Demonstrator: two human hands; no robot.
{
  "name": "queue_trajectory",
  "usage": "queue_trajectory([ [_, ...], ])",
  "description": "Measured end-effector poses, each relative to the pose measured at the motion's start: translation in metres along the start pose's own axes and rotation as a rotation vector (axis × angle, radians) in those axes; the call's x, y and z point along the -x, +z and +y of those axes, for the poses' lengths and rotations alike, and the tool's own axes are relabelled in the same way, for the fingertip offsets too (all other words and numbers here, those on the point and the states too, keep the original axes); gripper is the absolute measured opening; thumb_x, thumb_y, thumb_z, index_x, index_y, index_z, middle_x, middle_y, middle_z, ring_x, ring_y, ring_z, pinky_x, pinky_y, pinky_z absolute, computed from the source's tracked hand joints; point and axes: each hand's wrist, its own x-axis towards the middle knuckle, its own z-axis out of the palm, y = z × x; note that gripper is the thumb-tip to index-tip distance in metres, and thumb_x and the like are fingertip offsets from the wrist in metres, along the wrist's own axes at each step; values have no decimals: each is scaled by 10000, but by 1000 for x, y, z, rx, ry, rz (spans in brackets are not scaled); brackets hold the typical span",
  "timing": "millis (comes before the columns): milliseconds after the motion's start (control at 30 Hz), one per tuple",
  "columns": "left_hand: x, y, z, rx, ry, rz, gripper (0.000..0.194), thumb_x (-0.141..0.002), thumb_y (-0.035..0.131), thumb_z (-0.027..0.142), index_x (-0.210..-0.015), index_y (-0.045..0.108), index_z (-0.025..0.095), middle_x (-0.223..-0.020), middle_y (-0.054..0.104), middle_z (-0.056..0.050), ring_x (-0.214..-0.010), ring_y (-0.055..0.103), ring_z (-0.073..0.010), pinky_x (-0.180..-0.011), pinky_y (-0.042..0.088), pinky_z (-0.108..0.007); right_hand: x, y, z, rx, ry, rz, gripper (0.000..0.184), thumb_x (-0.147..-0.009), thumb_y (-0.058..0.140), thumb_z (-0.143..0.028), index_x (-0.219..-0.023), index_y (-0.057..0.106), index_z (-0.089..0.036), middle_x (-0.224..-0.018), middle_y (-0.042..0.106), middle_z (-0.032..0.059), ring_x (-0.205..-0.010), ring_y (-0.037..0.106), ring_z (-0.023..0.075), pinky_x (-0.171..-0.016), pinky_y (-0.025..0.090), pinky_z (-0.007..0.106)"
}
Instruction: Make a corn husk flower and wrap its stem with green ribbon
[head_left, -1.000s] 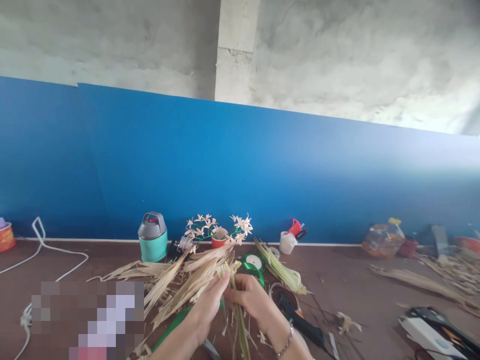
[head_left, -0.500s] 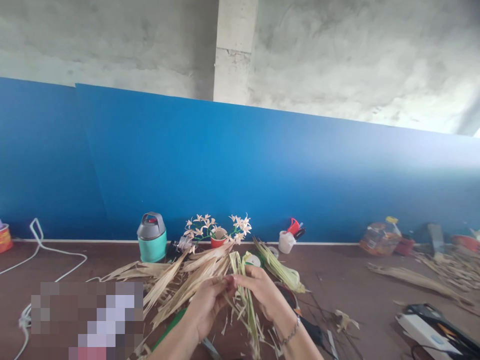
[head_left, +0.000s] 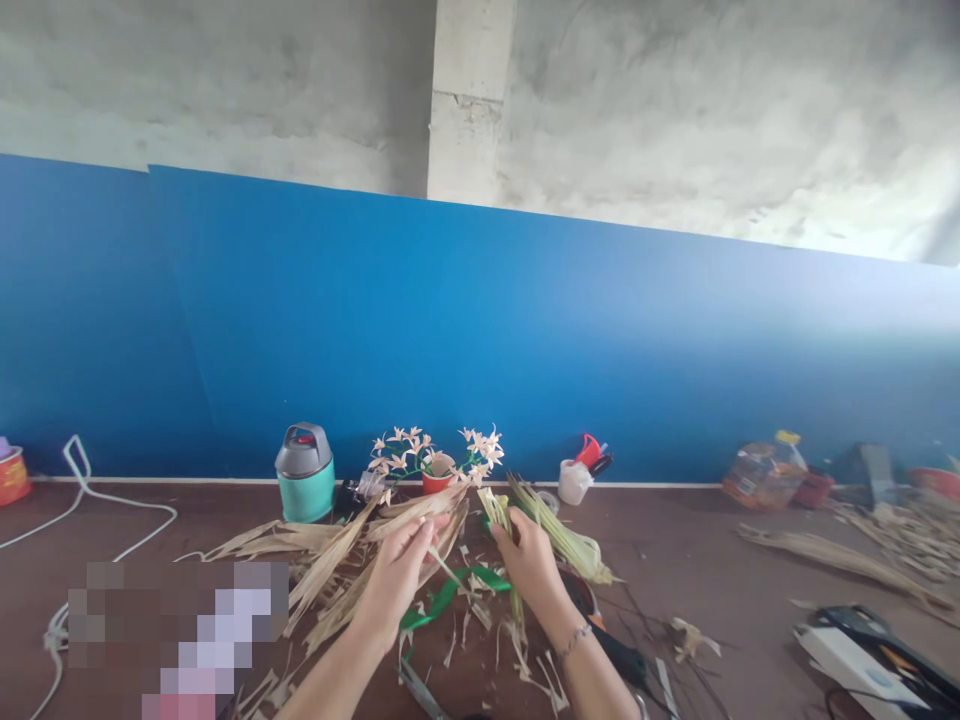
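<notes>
Straw-coloured leaf strip (head_left: 444,567) runs between the hands above the brown table (head_left: 675,560) — left hand (head_left: 397,575) pinches its end, right hand (head_left: 531,560) grips the leaf bundle (head_left: 501,512). Peeling evenly along the grain should keep it whole.

No text, label, brand, number or sign can be read anywhere in the view. The teal jug (head_left: 304,473), the red cup (head_left: 10,476) at the left edge and the plastic bottle (head_left: 765,473) show only blurred colour, with no legible print.
</notes>
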Motion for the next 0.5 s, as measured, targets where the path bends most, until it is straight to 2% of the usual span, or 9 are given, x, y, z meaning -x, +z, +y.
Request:
queue_trajectory([
  [67,-1,-6,7,-79,145,65,376,-775,547,471,-985,689,194,-1055,655,-80,-1054,531,-264,-911,377,-327,1,-3,-4,-18,31,-36,251,-730,527,-320,-574,358,-220,-542,356,-60,-504,316,110,-502,237,253],
  [133,-2,-11,12,-130,248,153,366,-781,539,464,-992,687,204,-1026,649,-72,-1022,533,-242,-879,381,-289,2,-8,-9,-104,100,-126,261,-724,552,-346,-577,381,-216,-527,343,-67,-489,311,102,-487,236,248],
  [167,-2,-13,14,-142,248,189,381,-781,531,474,-1009,680,207,-966,652,-65,-950,551,-226,-815,404,-272,2,-10,-12,-181,152,-186,261,-719,568,-367,-585,409,-210,-524,356,-67,-485,322,100,-481,245,245],
  [233,-2,-14,16,-133,162,200,445,-777,510,511,-1057,658,199,-764,630,-35,-716,548,-175,-630,410,-240,4,-14,-16,-381,297,-307,276,-697,608,-416,-608,470,-194,-528,403,-59,-483,367,100,-474,282,240],
  [300,-1,-13,17,-77,69,171,506,-752,516,544,-1072,648,175,-604,554,10,-538,454,-124,-511,353,-215,5,-15,-18,-556,436,-357,314,-652,657,-448,-597,496,-185,-518,428,-56,-473,402,97,-464,318,235],
  [367,0,-11,17,-11,41,153,517,-713,553,551,-1025,668,155,-590,533,23,-492,396,-96,-491,336,-206,5,-13,-17,-632,527,-317,339,-594,707,-439,-551,492,-181,-489,421,-63,-438,394,82,-433,324,222],
  [500,2,-7,18,45,39,143,476,-678,597,530,-946,696,150,-642,554,15,-499,392,-80,-503,349,-196,-2,-7,-11,-641,575,-227,308,-562,730,-377,-519,502,-176,-471,438,-61,-391,383,65,-382,312,205],
])
